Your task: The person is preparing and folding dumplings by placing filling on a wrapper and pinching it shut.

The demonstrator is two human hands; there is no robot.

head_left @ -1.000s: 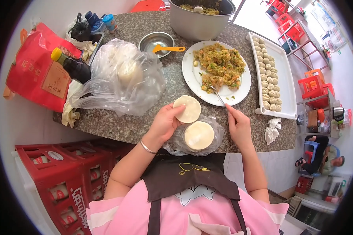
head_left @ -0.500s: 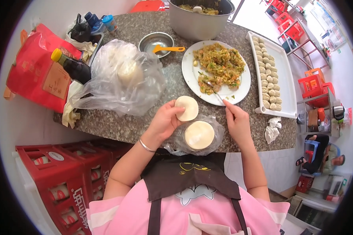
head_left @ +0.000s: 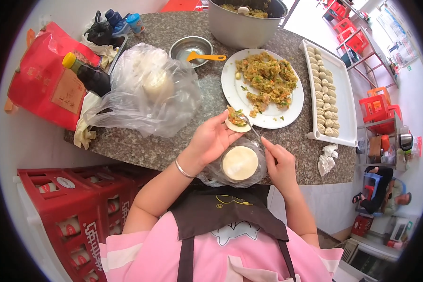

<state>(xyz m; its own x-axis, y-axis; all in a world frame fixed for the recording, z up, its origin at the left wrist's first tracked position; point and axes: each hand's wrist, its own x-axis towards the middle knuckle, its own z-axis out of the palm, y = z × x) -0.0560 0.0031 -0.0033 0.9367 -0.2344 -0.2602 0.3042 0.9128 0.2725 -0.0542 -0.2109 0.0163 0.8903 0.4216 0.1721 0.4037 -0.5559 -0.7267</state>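
Note:
On the fingers of my left hand (head_left: 210, 142) rests a round dumpling wrapper (head_left: 238, 129), its thumb curled over one edge. A mound of chopped filling (head_left: 235, 116) lies on the wrapper. My right hand (head_left: 280, 162) grips a metal spoon (head_left: 253, 129), whose bowl touches that filling. Below both hands, a stack of wrappers (head_left: 240, 163) sits in a clear plastic bag (head_left: 259, 175) at the counter's near edge. Beyond them a white plate (head_left: 291, 115) carries a large heap of vegetable filling (head_left: 266, 80).
On the right, a white tray (head_left: 344, 101) holds rows of pleated dumplings (head_left: 323, 94), with crumpled tissue (head_left: 327, 159) nearby. Leftward lie a dough bag (head_left: 150, 94), a metal bowl (head_left: 191, 45) with an orange scraper (head_left: 207, 57), and a dark bottle (head_left: 93, 81). A large pot (head_left: 246, 30) stands behind.
The spoon has come from the plate to the wrapper, bringing a portion of filling onto it. My left hand has moved slightly right and turned its palm up beneath the wrapper.

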